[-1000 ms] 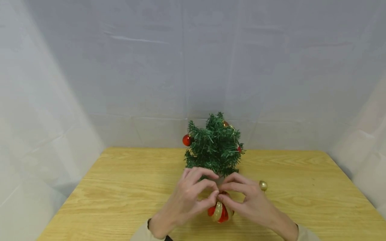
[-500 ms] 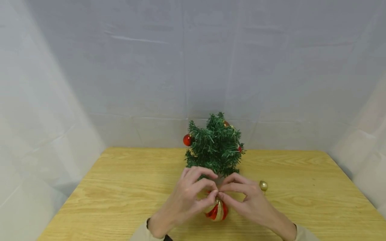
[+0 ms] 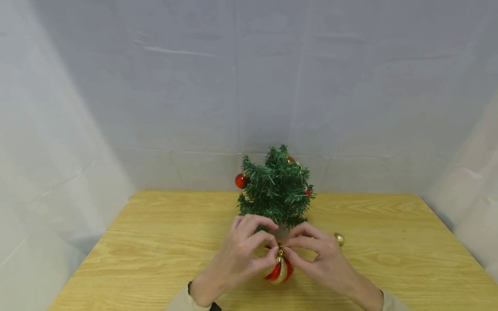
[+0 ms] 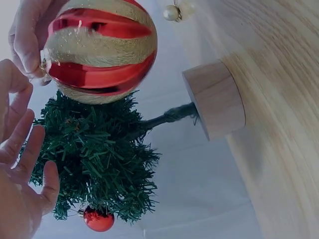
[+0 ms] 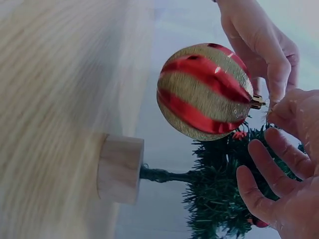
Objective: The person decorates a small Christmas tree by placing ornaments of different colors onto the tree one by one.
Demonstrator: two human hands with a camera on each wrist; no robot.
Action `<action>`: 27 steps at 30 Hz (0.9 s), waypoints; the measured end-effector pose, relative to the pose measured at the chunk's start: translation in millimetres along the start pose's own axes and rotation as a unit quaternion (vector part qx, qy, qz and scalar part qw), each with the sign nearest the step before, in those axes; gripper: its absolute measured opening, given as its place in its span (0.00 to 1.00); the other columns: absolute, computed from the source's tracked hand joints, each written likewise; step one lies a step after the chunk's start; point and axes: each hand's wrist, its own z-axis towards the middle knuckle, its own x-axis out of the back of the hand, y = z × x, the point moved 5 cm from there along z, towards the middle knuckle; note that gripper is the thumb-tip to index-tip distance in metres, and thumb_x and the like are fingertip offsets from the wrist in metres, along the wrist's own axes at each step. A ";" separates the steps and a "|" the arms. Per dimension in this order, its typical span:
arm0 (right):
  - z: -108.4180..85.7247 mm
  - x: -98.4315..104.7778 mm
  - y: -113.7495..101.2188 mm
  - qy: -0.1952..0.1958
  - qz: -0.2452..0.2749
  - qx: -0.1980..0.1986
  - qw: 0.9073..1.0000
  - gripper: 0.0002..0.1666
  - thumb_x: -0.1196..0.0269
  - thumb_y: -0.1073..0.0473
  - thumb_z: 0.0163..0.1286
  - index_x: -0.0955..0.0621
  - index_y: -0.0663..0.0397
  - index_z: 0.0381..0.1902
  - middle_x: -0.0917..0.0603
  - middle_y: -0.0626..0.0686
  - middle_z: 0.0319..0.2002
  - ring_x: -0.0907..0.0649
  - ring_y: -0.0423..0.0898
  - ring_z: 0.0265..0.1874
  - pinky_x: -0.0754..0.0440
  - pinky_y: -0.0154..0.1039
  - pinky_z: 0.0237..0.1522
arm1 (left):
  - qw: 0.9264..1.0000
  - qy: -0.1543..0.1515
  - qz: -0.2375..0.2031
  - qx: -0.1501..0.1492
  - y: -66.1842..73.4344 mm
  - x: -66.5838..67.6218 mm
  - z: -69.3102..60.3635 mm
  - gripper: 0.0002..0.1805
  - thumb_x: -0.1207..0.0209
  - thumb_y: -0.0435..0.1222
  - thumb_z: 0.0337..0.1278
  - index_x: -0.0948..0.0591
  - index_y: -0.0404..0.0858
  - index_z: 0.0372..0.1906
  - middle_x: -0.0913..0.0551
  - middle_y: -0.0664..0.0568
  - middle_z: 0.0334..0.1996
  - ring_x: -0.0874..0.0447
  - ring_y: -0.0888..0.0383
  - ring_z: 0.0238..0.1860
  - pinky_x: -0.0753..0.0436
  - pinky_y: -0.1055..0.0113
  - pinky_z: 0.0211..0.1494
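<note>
A large Christmas bauble (image 3: 279,273), striped red and glittery gold, hangs below my two hands in front of the small Christmas tree (image 3: 275,190). My left hand (image 3: 245,252) pinches between thumb and index finger at the thin hanging string, just above the bauble's gold cap (image 5: 257,102). From the other side my right hand (image 3: 320,255) pinches at the same string, its fingertips close to the left ones. The remaining fingers of both hands are spread and loosely bent. Both wrist views show the bauble (image 4: 102,47) off the table. Fingertips hide most of the string.
Behind the hands the tree stands on a round wooden base (image 4: 214,99). A red ball (image 3: 241,181) hangs on its left side, and other small balls are on its right. A small gold ball (image 3: 339,239) lies on the wooden table (image 3: 163,242), right of the tree.
The bauble has swung a little to the left and turned. Its gold cap now shows between my fingertips, which have drawn slightly apart. The tree stays in place.
</note>
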 end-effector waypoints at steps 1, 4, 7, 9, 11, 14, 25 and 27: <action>0.4 0.2 -0.9 -0.001 -0.009 0.006 1.000 0.13 0.31 0.72 0.63 0.11 0.49 0.39 0.17 0.50 0.42 0.17 0.39 0.34 0.20 0.25 0.37 | 1.000 0.000 0.006 -0.002 0.0 0.1 0.0 0.09 0.31 0.32 0.44 0.20 0.48 0.28 0.17 0.56 0.48 0.20 0.59 0.49 0.26 0.63 0.50; 2.1 1.0 -3.8 -0.003 -0.030 0.028 0.999 0.06 0.35 0.65 0.70 0.12 0.50 0.37 0.17 0.51 0.43 0.18 0.41 0.35 0.20 0.25 0.40 | 1.000 -0.002 0.018 -0.005 -0.3 0.5 0.1 0.09 0.31 0.33 0.43 0.20 0.48 0.28 0.16 0.56 0.48 0.20 0.59 0.49 0.25 0.63 0.51; 4.4 3.1 -7.0 0.004 -0.054 0.055 0.997 0.10 0.40 0.58 0.75 0.13 0.49 0.36 0.18 0.50 0.43 0.19 0.41 0.37 0.21 0.25 0.42 | 1.000 0.004 0.024 -0.010 -0.7 1.5 1.4 0.09 0.32 0.33 0.42 0.20 0.48 0.28 0.16 0.56 0.47 0.20 0.59 0.49 0.26 0.63 0.50; 6.3 5.4 -9.5 0.016 -0.066 0.075 0.995 0.11 0.41 0.57 0.75 0.13 0.49 0.35 0.18 0.50 0.42 0.19 0.41 0.37 0.21 0.25 0.42 | 1.000 0.012 0.025 -0.014 -0.9 2.5 3.6 0.08 0.32 0.33 0.43 0.20 0.48 0.28 0.16 0.56 0.47 0.20 0.59 0.48 0.26 0.63 0.49; 8.7 8.1 -11.7 0.030 -0.079 0.092 0.992 0.11 0.41 0.57 0.75 0.14 0.49 0.35 0.18 0.51 0.41 0.19 0.41 0.37 0.21 0.25 0.42 | 0.999 0.021 0.023 -0.016 -1.0 3.7 6.9 0.07 0.33 0.33 0.45 0.19 0.48 0.28 0.16 0.55 0.46 0.19 0.59 0.47 0.26 0.63 0.49; 12.8 12.4 -14.6 0.048 -0.092 0.113 0.988 0.10 0.41 0.56 0.75 0.14 0.50 0.35 0.17 0.52 0.40 0.18 0.43 0.36 0.19 0.26 0.40 | 0.999 0.034 0.020 -0.017 -0.7 6.1 12.7 0.06 0.33 0.33 0.48 0.19 0.47 0.28 0.16 0.55 0.46 0.19 0.58 0.46 0.26 0.63 0.48; 34.4 25.2 -24.0 0.080 -0.124 0.133 0.980 0.14 0.41 0.55 0.75 0.14 0.53 0.33 0.17 0.55 0.40 0.18 0.44 0.34 0.19 0.28 0.39 | 0.997 0.068 0.021 -0.011 -0.9 18.8 33.5 0.04 0.32 0.33 0.50 0.16 0.45 0.29 0.16 0.53 0.45 0.19 0.55 0.44 0.28 0.62 0.44; 40.0 27.4 -26.3 0.087 -0.127 0.137 0.979 0.14 0.41 0.55 0.75 0.14 0.54 0.33 0.17 0.56 0.39 0.18 0.44 0.35 0.19 0.29 0.39 | 0.997 0.072 0.018 -0.004 -0.6 22.7 38.8 0.03 0.32 0.34 0.51 0.16 0.45 0.30 0.16 0.52 0.45 0.19 0.54 0.45 0.28 0.61 0.45</action>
